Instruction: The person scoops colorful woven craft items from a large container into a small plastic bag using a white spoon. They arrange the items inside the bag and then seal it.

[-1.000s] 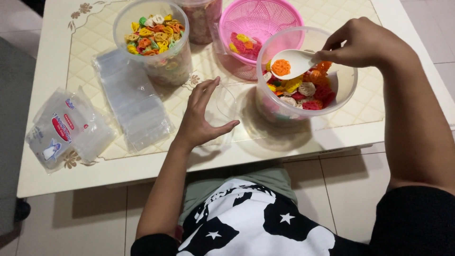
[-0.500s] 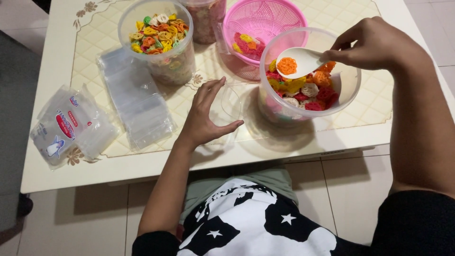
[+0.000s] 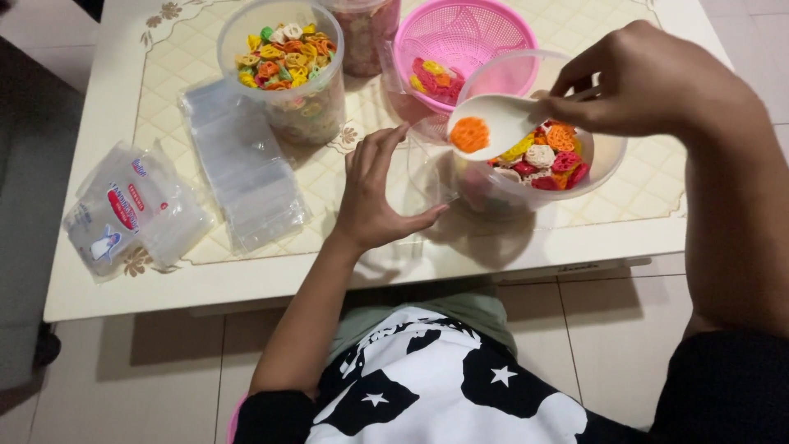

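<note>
1. Spoon (image 3: 493, 123): white, pinched by its handle in the right hand (image 3: 649, 78), which is closed on it. Its scoop carries one orange cracker (image 3: 470, 134) and hangs over the near rim of the tub (image 3: 604, 160).
2. Tub: clear and round, part-filled with red, orange, yellow and white crackers. It stands on the worktop (image 3: 107, 90), just right of the left hand.
3. Left hand (image 3: 376, 193): open, fingers curved, touching what looks like a thin clear bag (image 3: 427, 168) held beside the tub; I cannot tell whether it grips the bag.
4. Progress, as I judge it: one cracker is lifted and not yet dropped, and the bag seems empty, so filling looks barely begun. Plenty of crackers remain in the tub.
5. Left of the tub: a second tub (image 3: 283, 66) of mixed crackers, a flat stack of clear bags (image 3: 242, 173), and a packet of bags (image 3: 131, 210) at the far left.
6. Behind the tub: a pink basket (image 3: 468, 37) with a few crackers inside.
</note>
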